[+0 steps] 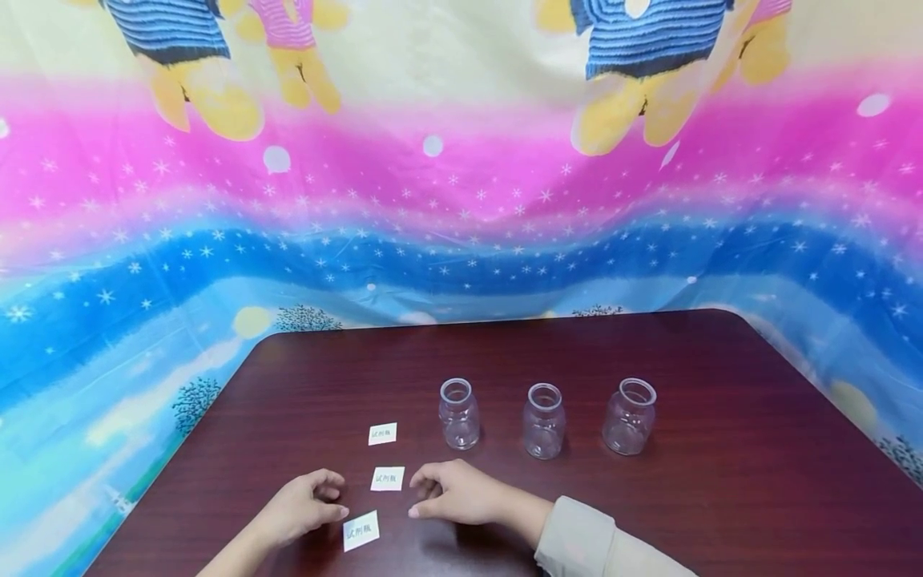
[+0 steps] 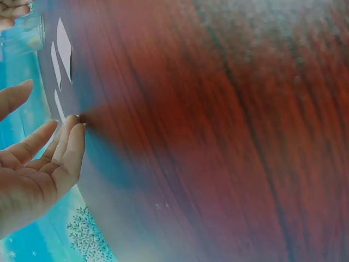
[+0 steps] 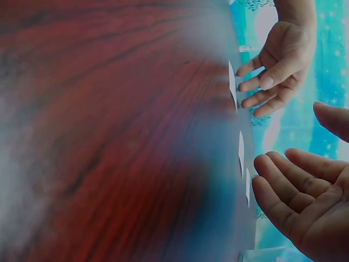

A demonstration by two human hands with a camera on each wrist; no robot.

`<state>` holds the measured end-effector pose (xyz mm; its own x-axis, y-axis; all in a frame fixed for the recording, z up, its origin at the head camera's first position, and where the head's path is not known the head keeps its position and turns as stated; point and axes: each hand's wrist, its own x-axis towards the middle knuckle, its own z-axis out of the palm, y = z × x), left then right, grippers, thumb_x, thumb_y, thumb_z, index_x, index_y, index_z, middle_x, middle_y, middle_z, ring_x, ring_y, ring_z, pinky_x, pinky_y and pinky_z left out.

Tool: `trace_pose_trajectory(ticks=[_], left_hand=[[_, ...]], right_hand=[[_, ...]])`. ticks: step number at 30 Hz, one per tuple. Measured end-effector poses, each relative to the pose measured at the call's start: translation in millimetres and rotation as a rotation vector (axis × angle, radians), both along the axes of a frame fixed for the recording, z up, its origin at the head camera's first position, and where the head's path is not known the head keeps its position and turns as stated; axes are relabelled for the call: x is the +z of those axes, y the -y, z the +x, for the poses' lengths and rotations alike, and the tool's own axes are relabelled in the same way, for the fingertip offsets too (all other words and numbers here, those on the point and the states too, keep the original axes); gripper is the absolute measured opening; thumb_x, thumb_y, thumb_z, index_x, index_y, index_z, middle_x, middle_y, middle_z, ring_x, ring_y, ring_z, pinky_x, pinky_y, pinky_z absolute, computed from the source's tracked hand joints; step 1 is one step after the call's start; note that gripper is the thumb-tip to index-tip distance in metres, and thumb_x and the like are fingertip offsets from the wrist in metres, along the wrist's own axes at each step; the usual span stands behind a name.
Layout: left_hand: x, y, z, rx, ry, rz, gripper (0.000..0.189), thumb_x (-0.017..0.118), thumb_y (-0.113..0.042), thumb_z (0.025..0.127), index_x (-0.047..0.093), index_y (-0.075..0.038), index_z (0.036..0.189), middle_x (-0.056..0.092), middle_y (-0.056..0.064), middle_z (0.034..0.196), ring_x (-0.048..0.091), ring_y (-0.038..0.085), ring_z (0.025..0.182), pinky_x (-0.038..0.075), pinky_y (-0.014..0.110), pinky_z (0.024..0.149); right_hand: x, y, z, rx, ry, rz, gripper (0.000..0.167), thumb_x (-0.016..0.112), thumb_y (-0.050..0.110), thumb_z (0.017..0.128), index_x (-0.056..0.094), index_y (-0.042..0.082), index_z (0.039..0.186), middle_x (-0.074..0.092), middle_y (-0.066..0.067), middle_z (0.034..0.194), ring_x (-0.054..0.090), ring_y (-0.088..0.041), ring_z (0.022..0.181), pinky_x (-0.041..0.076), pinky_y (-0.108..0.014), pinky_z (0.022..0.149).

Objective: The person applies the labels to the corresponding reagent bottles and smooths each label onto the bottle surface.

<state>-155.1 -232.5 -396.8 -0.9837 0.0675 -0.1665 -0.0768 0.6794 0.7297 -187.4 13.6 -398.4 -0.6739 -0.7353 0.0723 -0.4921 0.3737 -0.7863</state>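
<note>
Three small white paper labels with handwritten characters lie in a loose column on the table: a far label (image 1: 382, 433), a middle label (image 1: 388, 478) and a near label (image 1: 361, 530). My left hand (image 1: 301, 508) is just left of the near label, its fingers loosely bent with nothing between them. On the other side, my right hand (image 1: 461, 493) hovers right of the middle label, thumb and fingers apart and holding nothing. In the right wrist view both the left hand (image 3: 283, 68) and the right hand (image 3: 305, 202) show relaxed, parted fingers.
Three clear glass jars without lids stand upright in a row: a left jar (image 1: 459, 414), a middle jar (image 1: 544, 421) and a right jar (image 1: 630, 417). The dark red wooden table (image 1: 721, 481) backs onto a colourful patterned cloth (image 1: 461, 200).
</note>
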Motion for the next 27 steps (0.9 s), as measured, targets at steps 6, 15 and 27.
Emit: trace_pose_trajectory(ticks=[6, 15, 27], left_hand=[[-1.9, 1.6, 1.2, -0.013, 0.041, 0.093, 0.036, 0.067, -0.005, 0.069, 0.052, 0.009, 0.098, 0.057, 0.010, 0.085, 0.054, 0.020, 0.071, 0.048, 0.034, 0.056], [-5.7, 1.8, 4.3, -0.010, 0.065, 0.134, 0.034, 0.067, -0.003, 0.067, 0.052, 0.010, 0.095, 0.053, 0.006, 0.077, 0.053, 0.018, 0.068, 0.048, 0.035, 0.054], [-14.6, 1.8, 6.1, -0.104, -0.038, 0.019, 0.024, 0.069, -0.004, 0.062, 0.056, -0.001, 0.082, 0.051, 0.001, 0.070, 0.046, 0.014, 0.060, 0.039, 0.024, 0.047]], right_hand=[[-5.9, 12, -1.7, 0.016, -0.068, 0.050, 0.027, 0.065, 0.021, 0.074, 0.059, 0.004, 0.094, 0.055, 0.012, 0.076, 0.050, 0.004, 0.069, 0.041, -0.012, 0.064], [-9.0, 31, -2.1, -0.013, -0.121, 0.093, 0.024, 0.069, 0.020, 0.070, 0.061, 0.006, 0.088, 0.055, 0.013, 0.070, 0.049, 0.006, 0.062, 0.039, -0.010, 0.060], [-17.2, 48, -7.0, -0.092, -0.174, 0.137, 0.021, 0.072, 0.021, 0.066, 0.061, 0.010, 0.079, 0.054, 0.013, 0.064, 0.046, 0.005, 0.059, 0.036, -0.009, 0.058]])
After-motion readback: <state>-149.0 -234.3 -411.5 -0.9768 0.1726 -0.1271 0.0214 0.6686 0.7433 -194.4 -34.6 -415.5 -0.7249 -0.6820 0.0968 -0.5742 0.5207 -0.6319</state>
